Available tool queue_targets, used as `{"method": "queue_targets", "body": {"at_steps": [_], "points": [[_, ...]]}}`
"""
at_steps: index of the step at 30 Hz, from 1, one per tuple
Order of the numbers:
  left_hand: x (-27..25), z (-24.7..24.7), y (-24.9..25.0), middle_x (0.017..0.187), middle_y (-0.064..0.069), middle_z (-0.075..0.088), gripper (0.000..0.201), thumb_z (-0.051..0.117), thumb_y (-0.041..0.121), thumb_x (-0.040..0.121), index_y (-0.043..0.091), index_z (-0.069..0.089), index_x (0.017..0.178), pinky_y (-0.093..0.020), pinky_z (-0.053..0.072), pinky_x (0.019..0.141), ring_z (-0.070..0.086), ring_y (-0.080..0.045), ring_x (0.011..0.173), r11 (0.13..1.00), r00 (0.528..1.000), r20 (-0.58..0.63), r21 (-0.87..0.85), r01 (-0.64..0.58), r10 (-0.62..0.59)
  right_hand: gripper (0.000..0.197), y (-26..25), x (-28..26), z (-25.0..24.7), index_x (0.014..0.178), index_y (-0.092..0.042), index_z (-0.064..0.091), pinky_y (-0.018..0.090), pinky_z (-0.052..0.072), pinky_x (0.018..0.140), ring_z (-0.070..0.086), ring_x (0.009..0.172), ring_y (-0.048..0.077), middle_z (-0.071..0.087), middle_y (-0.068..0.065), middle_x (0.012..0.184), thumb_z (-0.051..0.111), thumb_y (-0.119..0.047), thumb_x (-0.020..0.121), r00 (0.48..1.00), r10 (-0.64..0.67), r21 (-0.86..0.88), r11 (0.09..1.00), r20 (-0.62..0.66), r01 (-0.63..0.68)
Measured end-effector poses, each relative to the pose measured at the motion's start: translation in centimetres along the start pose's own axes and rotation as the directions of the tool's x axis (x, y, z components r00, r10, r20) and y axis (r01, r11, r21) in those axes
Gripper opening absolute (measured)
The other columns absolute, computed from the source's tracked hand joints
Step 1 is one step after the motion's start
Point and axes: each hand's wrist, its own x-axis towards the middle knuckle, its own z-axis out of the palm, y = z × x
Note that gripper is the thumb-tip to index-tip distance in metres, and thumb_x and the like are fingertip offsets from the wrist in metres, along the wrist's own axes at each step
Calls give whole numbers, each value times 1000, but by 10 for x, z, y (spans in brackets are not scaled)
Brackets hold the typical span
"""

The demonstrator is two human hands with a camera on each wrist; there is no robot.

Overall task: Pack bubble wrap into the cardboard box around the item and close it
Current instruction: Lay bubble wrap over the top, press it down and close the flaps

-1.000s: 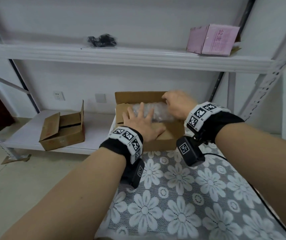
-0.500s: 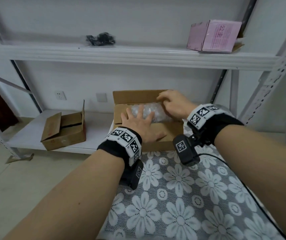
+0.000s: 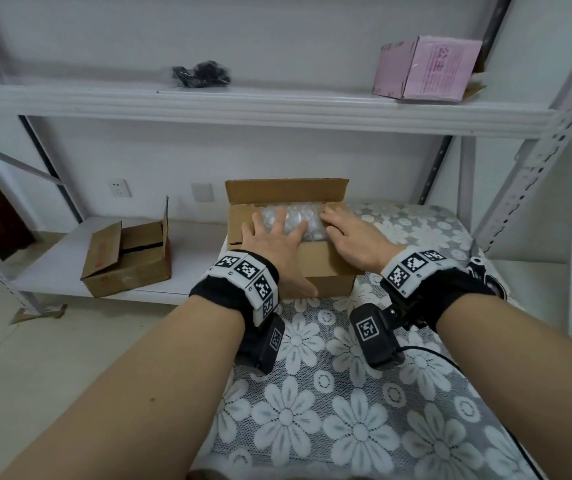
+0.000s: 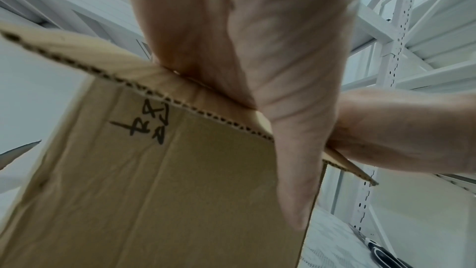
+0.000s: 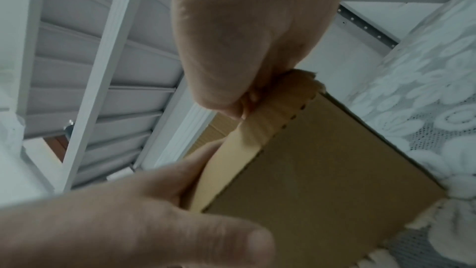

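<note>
A brown cardboard box (image 3: 329, 271) stands on the table's far edge with its back flap (image 3: 286, 190) upright. Clear bubble wrap (image 3: 298, 216) fills the top of the box and hides the item. My left hand (image 3: 274, 237) lies flat over the near flap and the wrap, fingers spread, with its thumb down the box front. My right hand (image 3: 350, 237) lies flat on the box's right side, fingers straight. In the left wrist view the left hand's palm (image 4: 231, 38) presses the flap edge of the box (image 4: 154, 191). The right wrist view shows the right hand's palm (image 5: 244, 27) on the box (image 5: 322, 170) corner.
A floral lace cloth (image 3: 346, 393) covers the table. A second open cardboard box (image 3: 128, 258) sits on the low shelf to the left. The upper shelf holds a pink box (image 3: 426, 69) and a black bundle (image 3: 201, 74). A shelf upright (image 3: 537, 150) rises at right.
My right hand has come from the box's back edge to its right near side and now lies flat. My left hand stays spread over the wrap and near flap.
</note>
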Motion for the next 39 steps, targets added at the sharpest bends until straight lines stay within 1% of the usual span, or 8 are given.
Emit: {"method": "queue_targets", "body": {"at_steps": [9, 12, 14, 16, 22, 28, 33, 39], "points": [[-16, -5, -9, 158, -16, -14, 104, 64, 46, 79, 30, -9, 152, -47, 11, 119, 0, -39, 146, 999, 1000, -22, -50, -5, 4, 84, -12, -16, -5, 153, -16, 11, 37, 2, 118, -1, 148, 20, 3, 2, 161, 36, -65, 89, 993, 41, -71, 997, 111, -34], [-22, -9, -18, 155, -21, 17, 104, 66, 33, 78, 20, -5, 153, -40, 32, 112, 29, -35, 139, 989, 999, -53, -145, -4, -4, 98, -12, -22, -14, 153, -17, 6, 41, 1, 118, -6, 148, 19, -3, 2, 161, 48, -68, 81, 978, 47, -43, 998, 202, -39], [-23, -12, -23, 132, -15, 49, 100, 66, 30, 77, 16, 2, 153, -36, 47, 94, 52, -30, 117, 985, 996, -84, -170, -18, 4, 104, -12, -23, -21, 153, -16, 4, 41, 2, 118, -6, 148, 18, -4, 2, 161, 57, -64, 77, 965, 40, -19, 999, 259, -37], [-24, -16, -29, 115, -10, 59, 95, 66, 29, 79, 17, 6, 152, -34, 49, 84, 58, -28, 104, 978, 996, -85, -209, 2, -20, 110, -11, -26, -24, 153, -15, 4, 40, 3, 119, -4, 148, 17, -4, 1, 161, 66, -59, 74, 954, 40, -8, 999, 296, -39], [-28, -20, -53, 127, -4, 58, 77, 66, 31, 78, 19, 27, 143, -37, 49, 90, 58, -26, 110, 953, 996, -56, -298, 50, -70, 90, -3, -29, -22, 150, -17, 27, 31, 27, 114, 33, 138, 18, 27, -2, 155, 75, -37, 77, 984, 85, 79, 992, 158, -98], [-32, -19, -68, 141, 1, 50, 81, 65, 31, 86, 22, 19, 152, -32, 38, 104, 47, -18, 130, 864, 992, -80, -501, 40, -92, 71, 4, -29, -23, 144, -14, 38, 23, 30, 106, 43, 132, 15, 44, 1, 146, 71, -29, 83, 996, 63, 216, 974, 57, -74], [-31, -16, -60, 140, -1, 51, 81, 60, 65, 78, 19, 42, 142, -34, 43, 103, 50, -19, 126, 840, 969, -195, -543, 21, -150, 60, 6, -26, -17, 138, -18, 49, 33, 33, 110, 43, 131, 13, 49, -3, 142, 66, -41, 85, 993, 109, 295, 951, -48, -90], [-28, -7, -66, 125, 2, 64, 79, 57, 77, 69, 21, 61, 125, -31, 47, 95, 59, -15, 113, 751, 937, -260, -660, 3, -232, 62, 11, -27, -11, 132, -14, 52, 30, 41, 98, 51, 119, 16, 56, -1, 130, 62, -52, 84, 980, 135, 361, 930, -149, -73]]}}
